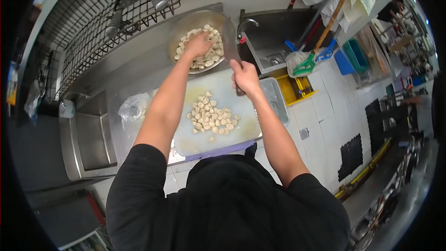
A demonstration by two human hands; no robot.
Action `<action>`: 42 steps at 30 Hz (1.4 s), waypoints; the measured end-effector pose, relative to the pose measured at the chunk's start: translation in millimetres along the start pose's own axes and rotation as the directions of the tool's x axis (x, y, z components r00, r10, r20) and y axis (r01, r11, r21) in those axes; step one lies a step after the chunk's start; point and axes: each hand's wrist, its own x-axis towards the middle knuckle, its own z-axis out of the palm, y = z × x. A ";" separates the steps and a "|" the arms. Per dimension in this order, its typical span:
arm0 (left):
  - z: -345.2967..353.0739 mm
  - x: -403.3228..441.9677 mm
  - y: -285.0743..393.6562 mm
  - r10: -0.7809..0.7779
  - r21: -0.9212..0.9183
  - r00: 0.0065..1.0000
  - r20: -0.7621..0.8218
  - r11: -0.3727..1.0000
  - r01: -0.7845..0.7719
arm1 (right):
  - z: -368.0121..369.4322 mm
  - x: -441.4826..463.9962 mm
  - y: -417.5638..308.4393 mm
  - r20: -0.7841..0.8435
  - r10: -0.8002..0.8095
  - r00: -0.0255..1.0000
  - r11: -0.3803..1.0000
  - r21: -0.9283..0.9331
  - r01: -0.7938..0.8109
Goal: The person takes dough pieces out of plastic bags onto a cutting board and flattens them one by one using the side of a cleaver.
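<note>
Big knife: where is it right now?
Head view, upper middle: the big knife is gripped by its handle in the right hand, blade alongside the right edge of the metal bowl.

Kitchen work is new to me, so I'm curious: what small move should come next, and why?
Probably ease the left hand up out of the bowl, keeping it away from the knife. That hand is in among the pale pieces, while the right hand grips the handle, with the blade appearing close to the bowl's rim.
</note>
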 end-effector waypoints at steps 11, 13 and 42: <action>104.5 -223.7 -25.3 0.287 0.097 0.955 0.075 0.951 -0.293 | -61.8 -238.4 182.9 0.018 0.333 0.943 0.942 -0.055 -0.331; 115.4 -246.8 -17.5 0.246 0.196 0.966 0.076 0.946 -0.257 | -58.5 -254.8 188.5 0.042 0.427 0.903 0.903 -0.066 -0.424; 123.2 -270.7 50.7 0.136 0.099 0.861 -0.491 0.990 -0.100 | 25.6 -202.8 139.6 0.176 0.172 0.969 0.979 -0.138 -0.148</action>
